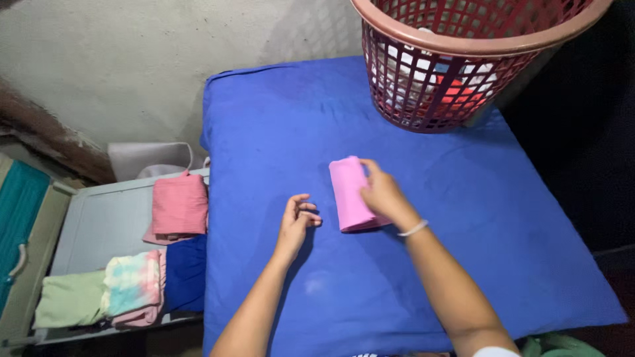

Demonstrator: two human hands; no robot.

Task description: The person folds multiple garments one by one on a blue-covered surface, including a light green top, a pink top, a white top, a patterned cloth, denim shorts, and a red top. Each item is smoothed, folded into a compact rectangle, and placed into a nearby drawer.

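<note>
**Folded pink cloth under the right hand**

Here, one small folded pink cloth (pixel 350 194) lies near the middle of a blue mattress (pixel 463 218). Its long axis runs away from the person, tilted slightly so that the far end leans left. The cloth is a narrow rectangle, with its near end at the right wrist.

Hand positions:
- The right hand (pixel 382 195) rests on the right edge of the cloth, fingers laid over it and pointing toward its far end. The hand presses flat and is not closed around the fabric. A pale bracelet (pixel 413 229) sits on this wrist.
- The left hand (pixel 297 221) lies on the bare mattress just left of the cloth, apart from it, fingers loosely curled and holding nothing.

The right hand is therefore the one in contact; the left is near but clear of the cloth, which lies to its right.

Count of other items:
- One red plastic laundry basket (pixel 423 73) stands at the far right of the mattress, well beyond the cloth, with clothes visible through its lattice.
- On a low grey surface (pixel 99 218) to the left, four folded pieces can be made out: a pink one (pixel 179 205), a dark blue one (pixel 186 271), a pastel tie-dye one (pixel 134 284) and a light green one (pixel 69 299).
</note>
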